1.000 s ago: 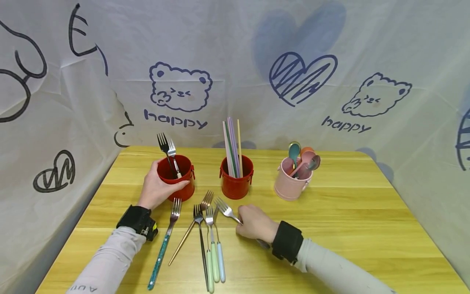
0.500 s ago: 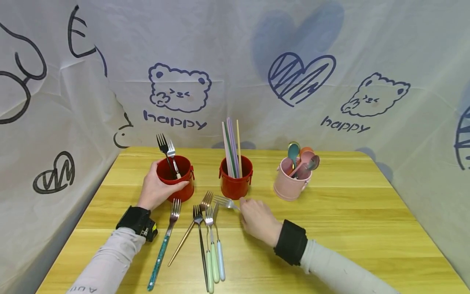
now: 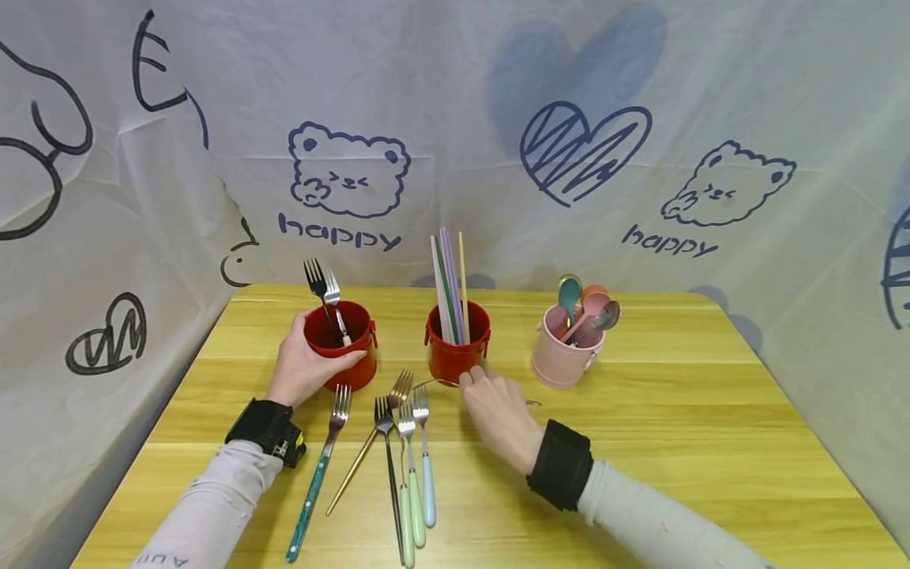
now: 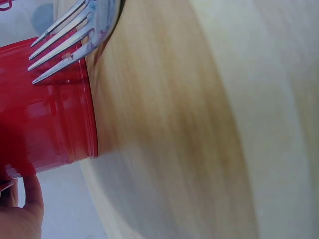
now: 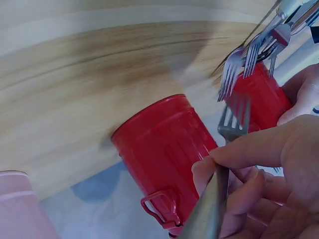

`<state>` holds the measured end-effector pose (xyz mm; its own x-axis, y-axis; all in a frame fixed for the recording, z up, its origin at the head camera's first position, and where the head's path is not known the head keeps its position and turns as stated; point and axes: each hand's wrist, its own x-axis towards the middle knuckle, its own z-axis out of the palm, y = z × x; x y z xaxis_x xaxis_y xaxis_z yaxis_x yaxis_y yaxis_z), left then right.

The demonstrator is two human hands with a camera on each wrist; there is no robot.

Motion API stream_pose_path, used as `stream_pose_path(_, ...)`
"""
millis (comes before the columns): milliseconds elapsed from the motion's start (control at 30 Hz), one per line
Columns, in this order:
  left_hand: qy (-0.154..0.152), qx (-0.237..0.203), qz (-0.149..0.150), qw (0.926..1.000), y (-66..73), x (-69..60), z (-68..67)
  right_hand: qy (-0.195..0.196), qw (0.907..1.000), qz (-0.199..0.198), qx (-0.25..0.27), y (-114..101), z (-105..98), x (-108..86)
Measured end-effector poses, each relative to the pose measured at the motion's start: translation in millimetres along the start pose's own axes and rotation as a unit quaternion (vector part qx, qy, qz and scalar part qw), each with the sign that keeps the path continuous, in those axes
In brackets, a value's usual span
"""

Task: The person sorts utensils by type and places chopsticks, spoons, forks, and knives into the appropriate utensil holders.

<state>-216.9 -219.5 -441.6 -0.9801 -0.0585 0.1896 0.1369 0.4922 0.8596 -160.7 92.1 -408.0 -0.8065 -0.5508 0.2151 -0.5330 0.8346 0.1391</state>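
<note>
My left hand (image 3: 306, 365) holds the left red bucket (image 3: 364, 365) around its side, thumb across the front. In that bucket stand a black fork (image 3: 315, 276) and a silver fork with a pale handle (image 3: 332, 288). My right hand (image 3: 498, 415) pinches a silver fork (image 5: 234, 127) between thumb and fingers, in front of the middle red bucket (image 3: 455, 365). Between the hands lie a teal-handled fork (image 3: 313, 490), a copper-gold fork (image 3: 355, 466), a black fork (image 3: 392, 482), green-handled forks (image 3: 415, 506) and a blue-handled fork (image 3: 428, 490).
The middle bucket holds several chopsticks (image 3: 449, 284). To its right stands a pink bucket (image 3: 558, 359) with several spoons (image 3: 590, 304). A drawn-on white cloth (image 3: 469, 182) hangs behind and beside the wooden table (image 3: 675, 442).
My right hand has moved slightly away from me and turned the silver fork, which now appears edge-on. The blue-handled fork has shifted and rolled flat. My left hand has stayed put.
</note>
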Motion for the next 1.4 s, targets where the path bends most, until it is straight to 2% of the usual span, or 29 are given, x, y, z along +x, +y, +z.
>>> stream_pose_path(167,0.001,0.001,0.002,1.0,0.5,-0.5,0.2,0.026,0.9996,0.002,0.008,-1.1,-3.3,3.8)
stream_pose_path(433,0.0,0.004,-0.003,1.0,-0.1,0.1,0.4,0.093,0.9927,-0.025,0.072,-4.2,-14.0,18.6)
stream_pose_path(700,-0.004,0.001,-0.008,1.0,2.4,-0.9,-0.2,0.14,0.9741,-0.05,0.17,-14.0,-28.9,49.3)
stream_pose_path(900,0.0,0.0,-0.002,1.0,3.9,-1.4,-0.7,0.132,0.9604,-0.039,0.242,-25.8,-42.7,78.2)
stream_pose_path(1033,0.002,0.0,0.002,1.0,3.4,-0.5,-0.7,0.122,0.9455,-0.018,0.301,-33.7,-52.2,101.1)
stream_pose_path(1100,0.0,0.001,0.0,1.0,3.4,-0.3,-0.6,0.122,0.9349,-0.005,0.333,-37.3,-57.2,111.5)
stream_pose_path(1233,-0.003,0.0,-0.006,1.0,2.4,-0.9,-1.0,0.136,0.9085,0.017,0.395,-44.9,-65.6,130.3)
stream_pose_path(1400,-0.002,0.0,-0.006,1.0,2.1,-1.3,-1.2,0.188,0.871,0.035,0.453,-52.6,-69.7,149.7)
